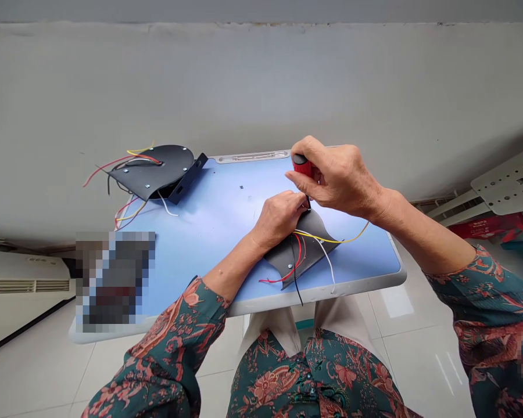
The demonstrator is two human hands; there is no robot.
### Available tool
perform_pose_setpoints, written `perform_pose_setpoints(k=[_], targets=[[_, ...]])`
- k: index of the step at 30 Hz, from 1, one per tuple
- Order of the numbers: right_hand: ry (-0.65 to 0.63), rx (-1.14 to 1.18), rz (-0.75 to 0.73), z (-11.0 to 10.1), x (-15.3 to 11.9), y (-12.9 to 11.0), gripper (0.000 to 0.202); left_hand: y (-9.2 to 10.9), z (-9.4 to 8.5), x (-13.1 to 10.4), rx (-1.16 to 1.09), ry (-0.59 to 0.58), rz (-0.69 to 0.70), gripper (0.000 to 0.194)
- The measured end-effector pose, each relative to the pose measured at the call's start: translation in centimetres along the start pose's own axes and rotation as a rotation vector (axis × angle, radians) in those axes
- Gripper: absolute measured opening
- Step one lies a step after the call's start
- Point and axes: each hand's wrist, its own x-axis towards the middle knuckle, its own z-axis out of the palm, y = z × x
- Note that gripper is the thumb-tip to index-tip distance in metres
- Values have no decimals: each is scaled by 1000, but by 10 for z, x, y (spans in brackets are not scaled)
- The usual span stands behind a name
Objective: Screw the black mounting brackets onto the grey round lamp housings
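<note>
Straight down beats fast, honestly

Left to right across my blue worktop (pixel 218 249): first a pixelated patch (pixel 119 278), no idea what's under it. Just past that, toward the back, sits a black panel (pixel 174 159) with loose wires (pixel 113 162) poking out and a slotted bracket (pixel 187 181) along its right side. It's well apart from what I'm on, so it's not in my way.

Then my left hand (pixel 279 217), fingers curled in over the top left of a black plate (pixel 314 252) near the worktop's front edge. What the fingertips are pinching, if anything, is hidden. I'd say that hand's job is to stop the plate skating about, with the fingertips just clear of the tip in case it slips.

The screwdriver (pixel 302 165) stands pretty much upright, shaft down at the plate's far corner. Square to the surface is what you want: lean it and I reckon you'd chew up the head. The plate looks curved, so press firmly but don't bully it.

My right hand (pixel 337 174) is wrapped around the red handle from above, good for pushing and twisting together. Short turns, wrist loose. And mind the yellow wire (pixel 353 239) trailing off to the right under that wrist; I'd tuck it away so it doesn't snag.
</note>
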Motion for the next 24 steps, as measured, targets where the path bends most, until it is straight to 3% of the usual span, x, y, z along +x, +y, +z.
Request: perform_pose_setpoints(k=[24], targets=[[102, -114, -90, 2, -9, 7, 14, 2, -8, 1, -58, 10, 74, 12]])
